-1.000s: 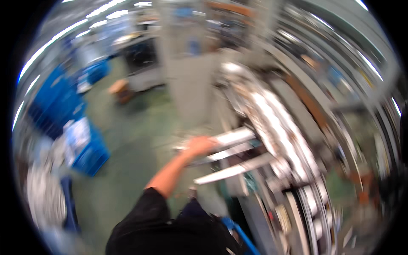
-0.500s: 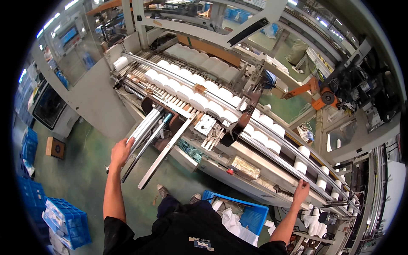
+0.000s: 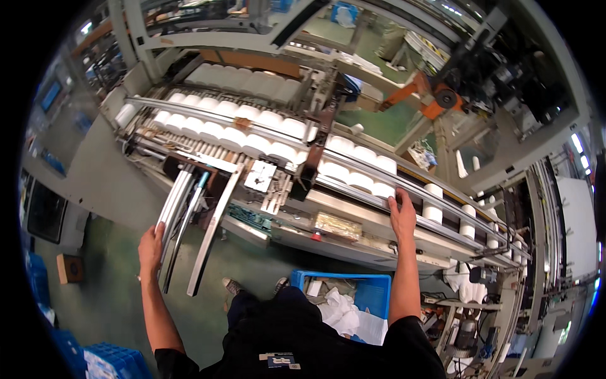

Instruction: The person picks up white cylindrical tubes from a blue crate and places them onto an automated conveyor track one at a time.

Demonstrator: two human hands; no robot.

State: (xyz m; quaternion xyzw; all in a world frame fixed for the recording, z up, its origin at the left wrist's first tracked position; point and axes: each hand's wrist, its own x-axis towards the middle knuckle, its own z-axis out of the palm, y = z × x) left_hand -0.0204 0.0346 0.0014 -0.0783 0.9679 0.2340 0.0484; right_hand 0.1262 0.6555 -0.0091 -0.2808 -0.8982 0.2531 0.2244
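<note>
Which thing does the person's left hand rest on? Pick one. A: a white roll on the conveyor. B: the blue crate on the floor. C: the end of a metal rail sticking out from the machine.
C: the left hand grips the end of the metal rail that juts from the machine.

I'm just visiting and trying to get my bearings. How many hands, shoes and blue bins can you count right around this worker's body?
Hands: 2 (left hand, right hand)
Shoes: 2
Blue bin at the feet: 1
Total: 5
</note>
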